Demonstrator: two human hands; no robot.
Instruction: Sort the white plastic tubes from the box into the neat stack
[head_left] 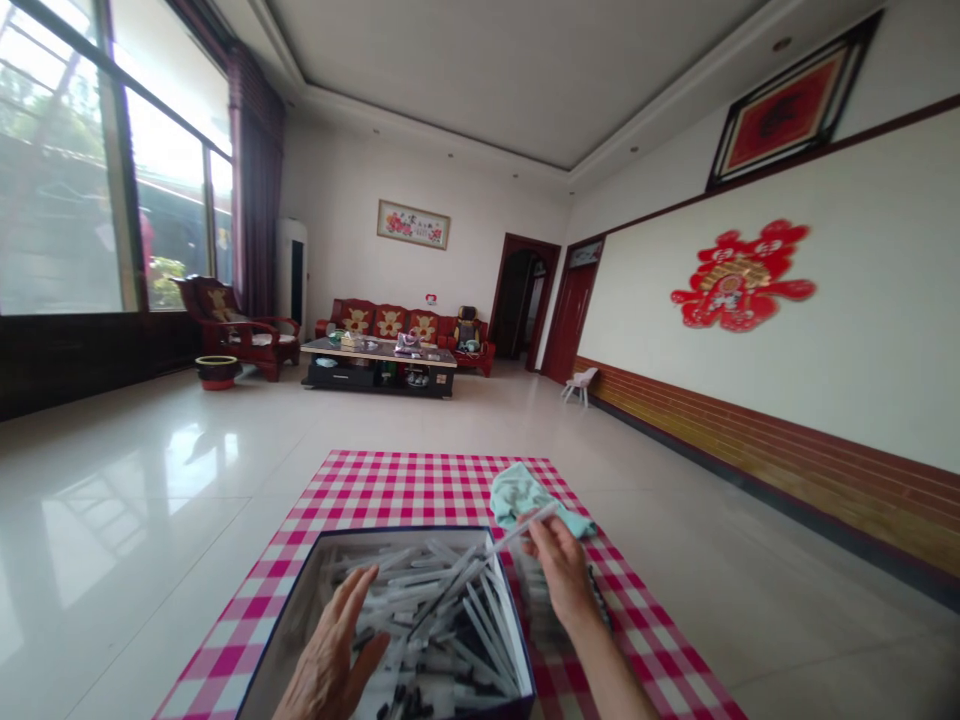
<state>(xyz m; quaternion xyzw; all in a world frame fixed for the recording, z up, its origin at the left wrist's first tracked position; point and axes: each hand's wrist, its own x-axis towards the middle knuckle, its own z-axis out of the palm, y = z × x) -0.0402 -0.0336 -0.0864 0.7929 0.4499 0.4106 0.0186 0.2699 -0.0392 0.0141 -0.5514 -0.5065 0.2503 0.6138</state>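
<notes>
A dark open box [300, 600] full of several thin white sticks [442, 610] sits on a red-and-white checked cloth [405, 485]. My left hand [334, 655] lies flat and spread over the sticks at the box's near left. My right hand [559, 570] hovers beside the box's right edge, its fingers pinched on one white stick [521, 530] that points up and to the right. A crumpled pale green cloth [525, 495] lies just beyond that hand. More sticks lie on the checked cloth under my right hand, partly hidden.
Shiny tiled floor [150, 500] surrounds the cloth. Far back stand a dark coffee table [379, 365], a red sofa [397, 322] and an armchair [236, 325]. A small white stool [580, 385] stands by the right wall. Large windows line the left.
</notes>
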